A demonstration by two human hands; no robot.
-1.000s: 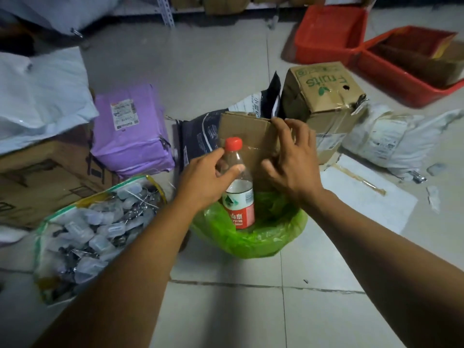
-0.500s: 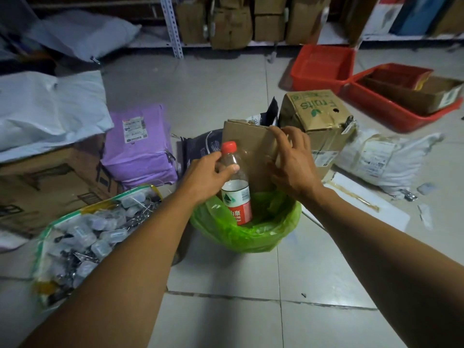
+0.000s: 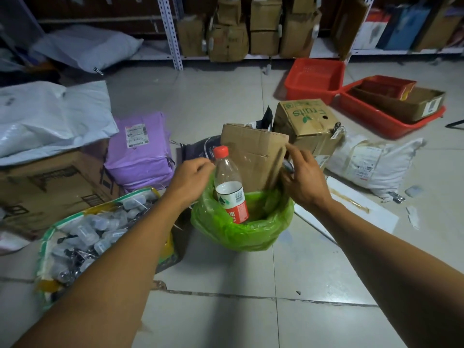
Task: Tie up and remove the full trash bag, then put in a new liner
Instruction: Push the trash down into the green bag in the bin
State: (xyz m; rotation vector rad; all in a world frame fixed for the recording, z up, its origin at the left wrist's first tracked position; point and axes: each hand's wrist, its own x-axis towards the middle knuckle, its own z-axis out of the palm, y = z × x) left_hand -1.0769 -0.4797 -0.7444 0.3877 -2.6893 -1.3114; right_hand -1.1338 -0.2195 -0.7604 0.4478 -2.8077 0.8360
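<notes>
The green trash bag (image 3: 241,229) lines a bin on the tiled floor, holding an upright plastic bottle (image 3: 229,187) and a tall cardboard piece (image 3: 253,156). The left hand (image 3: 192,179), fingers curled, is at the bag's rim beside the bottle; whether it pinches the bag cannot be told. The right hand (image 3: 303,179) pinches the cardboard's edge.

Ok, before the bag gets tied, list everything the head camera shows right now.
trash bag: 1, green, floor centre
bottle: 1, clear with red cap, upright in the bag
cardboard piece: 1, brown, standing in the bag behind the bottle
fruit box: 1, brown, behind right
purple parcel: 1, left of centre
clear sack: 1, holds small containers, near left
red crates: about 3, far right
white parcel: 1, right
left hand: beside the bottle, fingers curled
right hand: at the cardboard's right edge
</notes>
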